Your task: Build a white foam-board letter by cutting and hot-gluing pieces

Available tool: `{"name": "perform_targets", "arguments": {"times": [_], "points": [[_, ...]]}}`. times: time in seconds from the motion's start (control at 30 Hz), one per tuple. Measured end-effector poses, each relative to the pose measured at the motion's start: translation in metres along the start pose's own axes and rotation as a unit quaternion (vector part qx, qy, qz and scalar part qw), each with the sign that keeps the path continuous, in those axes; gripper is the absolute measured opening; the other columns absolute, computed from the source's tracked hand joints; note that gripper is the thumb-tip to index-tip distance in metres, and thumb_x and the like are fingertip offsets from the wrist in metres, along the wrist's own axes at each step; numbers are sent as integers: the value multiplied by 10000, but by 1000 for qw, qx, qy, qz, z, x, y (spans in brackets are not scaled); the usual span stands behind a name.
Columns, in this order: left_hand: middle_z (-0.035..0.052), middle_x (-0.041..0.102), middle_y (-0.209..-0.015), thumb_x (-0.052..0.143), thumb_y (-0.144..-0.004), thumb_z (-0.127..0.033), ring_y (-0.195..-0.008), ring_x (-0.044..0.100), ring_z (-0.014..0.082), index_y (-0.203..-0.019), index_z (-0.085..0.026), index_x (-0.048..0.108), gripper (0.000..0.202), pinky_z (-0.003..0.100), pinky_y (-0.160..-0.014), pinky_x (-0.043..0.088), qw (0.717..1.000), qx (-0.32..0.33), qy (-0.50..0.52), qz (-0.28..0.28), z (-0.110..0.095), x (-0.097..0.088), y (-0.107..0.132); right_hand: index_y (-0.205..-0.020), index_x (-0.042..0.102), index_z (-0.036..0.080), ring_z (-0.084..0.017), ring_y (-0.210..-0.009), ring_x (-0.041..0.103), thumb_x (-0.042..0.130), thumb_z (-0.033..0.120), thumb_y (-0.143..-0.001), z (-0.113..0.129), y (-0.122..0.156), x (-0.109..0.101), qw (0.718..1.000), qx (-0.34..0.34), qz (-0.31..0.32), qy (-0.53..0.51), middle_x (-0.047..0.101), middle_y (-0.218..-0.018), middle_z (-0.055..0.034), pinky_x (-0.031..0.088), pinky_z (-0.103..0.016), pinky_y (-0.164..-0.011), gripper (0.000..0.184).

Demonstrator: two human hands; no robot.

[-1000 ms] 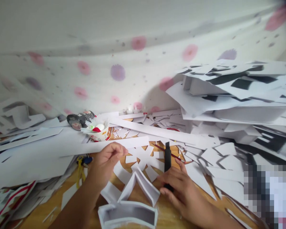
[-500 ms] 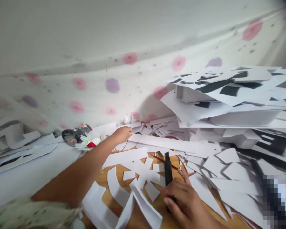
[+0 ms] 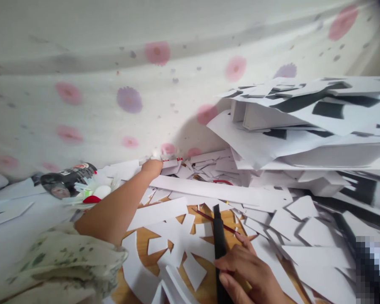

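My left hand [image 3: 152,168] reaches to the back of the table, beside a slim white object with red marks [image 3: 172,160] and a small rounded white thing [image 3: 157,153]. Its fingers are hidden, so a grip on either cannot be made out. In the foreground my right hand [image 3: 251,268] has thumb and index finger closed on a black cutter knife [image 3: 220,242], which lies with its narrow end pointing away from me. A dark red pencil [image 3: 204,214] passes beneath the knife. Cut white paper pieces [image 3: 194,270] surround it, and a long white strip [image 3: 221,191] lies behind.
On the right rises a tall stack of white board and paper scraps [image 3: 304,126]. A black bottle [image 3: 71,179] lies at left, near a red-and-white plastic item [image 3: 91,199]. Wooden tabletop [image 3: 145,240] shows between the scraps. A flowered curtain [image 3: 174,97] hangs behind.
My left hand has moved from the long strip's left end farther back, to the red-marked white object. My right hand remains on the knife. The view has shifted slightly.
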State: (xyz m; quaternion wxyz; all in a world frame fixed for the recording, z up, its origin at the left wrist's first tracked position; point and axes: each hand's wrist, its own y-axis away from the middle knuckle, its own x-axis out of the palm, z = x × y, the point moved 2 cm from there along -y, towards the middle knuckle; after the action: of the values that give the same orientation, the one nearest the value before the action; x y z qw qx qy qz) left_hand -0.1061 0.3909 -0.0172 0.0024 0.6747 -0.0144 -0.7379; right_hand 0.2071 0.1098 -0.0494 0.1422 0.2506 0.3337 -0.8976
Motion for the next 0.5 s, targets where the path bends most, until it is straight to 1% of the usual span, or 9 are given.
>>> {"name": "perform_targets", "arguments": {"times": [0.13, 0.27, 0.4, 0.5], "points": [[101, 598, -1229, 605, -922, -351, -1075, 608, 239, -1209, -162, 580, 344, 453, -907, 534, 1000, 6, -11, -3, -5, -1, 6, -879, 650, 218, -111, -672, 694, 596, 169, -867, 2, -2, -1, 1000, -2, 4, 4, 700, -711, 33, 486, -310, -951, 74], [102, 595, -1243, 581, -934, -364, -1091, 599, 238, -1193, -167, 591, 325, 465, -933, 519, 998, 61, 12, -1, -16, -3, 18, -862, 650, 215, -113, -650, 674, 582, 170, -869, 4, -2, -1, 1000, 7, -5, 10, 678, -685, 30, 492, -303, -883, 82], [93, 627, -1175, 573, -935, -403, -1027, 623, 221, -1163, -161, 604, 334, 442, -902, 532, 989, 127, 52, 59, -24, -4, 32, -843, 650, 212, -120, -645, 651, 547, 166, -877, 6, 0, 0, 1000, 23, -10, -4, 669, -678, 17, 491, -289, -803, 118], [98, 617, -1219, 609, -908, -418, -1047, 620, 229, -1228, -171, 578, 405, 453, -917, 521, 978, 167, 65, 103, -27, -7, 44, -839, 650, 218, -124, -671, 650, 534, 155, -875, 9, 2, 1, 999, 39, -4, -28, 672, -691, 17, 479, -279, -778, 137]]}}
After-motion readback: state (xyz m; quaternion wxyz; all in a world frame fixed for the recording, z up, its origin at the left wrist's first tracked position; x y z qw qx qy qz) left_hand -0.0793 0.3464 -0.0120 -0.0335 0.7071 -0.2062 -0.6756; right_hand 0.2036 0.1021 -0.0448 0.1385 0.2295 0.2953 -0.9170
